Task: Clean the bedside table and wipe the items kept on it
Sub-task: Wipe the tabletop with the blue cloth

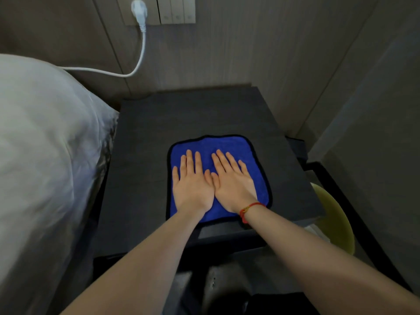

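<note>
Pressing flat on blue cloth (pixel 219 171): left hand (pixel 193 183), right hand (pixel 234 180).

Single head-worn wide-angle view, looking forward and steeply down, close over the bedside table (pixel 159 123)

My cloth (pixel 219 176) is bright blue with a thin black border all round. The surface (pixel 181 119) beneath it is dark charcoal grey. A red cord bracelet (pixel 250 209) circles my right wrist. The bedding (pixel 45 144) is white, as are the plug (pixel 139 9) and cable (pixel 136 64); the wall (pixel 227 53) is beige-grey.
</note>
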